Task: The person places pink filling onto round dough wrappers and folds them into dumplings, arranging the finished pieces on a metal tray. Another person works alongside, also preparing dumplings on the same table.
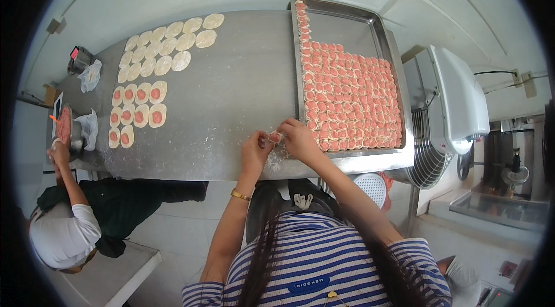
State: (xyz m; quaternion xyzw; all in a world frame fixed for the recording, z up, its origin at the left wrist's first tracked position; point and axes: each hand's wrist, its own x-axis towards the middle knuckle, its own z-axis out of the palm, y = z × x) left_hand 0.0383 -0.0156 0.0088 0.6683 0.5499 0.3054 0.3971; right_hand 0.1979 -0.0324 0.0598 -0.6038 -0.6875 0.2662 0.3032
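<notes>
Close to the table's front edge, my left hand (255, 154) and my right hand (298, 138) pinch one small open-topped dumpling (274, 137) between them. Pink filling shows at its top; the fingers hide part of the wrapper. Just right of my hands, a large metal tray (354, 2) holds many rows of similar dumplings (347, 99), packed side by side. Off to the left lie several round wrappers (141, 113), each with a lump of pink filling. Behind them are rows of plain round wrappers (180, 60).
Flour dusts the steel table (231, 76). At the left end, a co-worker (63, 232) reaches to a bowl of pink filling (63, 125), near plastic bags (89, 76) and a metal pot (80, 60). A white machine with a wire guard (451, 99) stands beyond the tray.
</notes>
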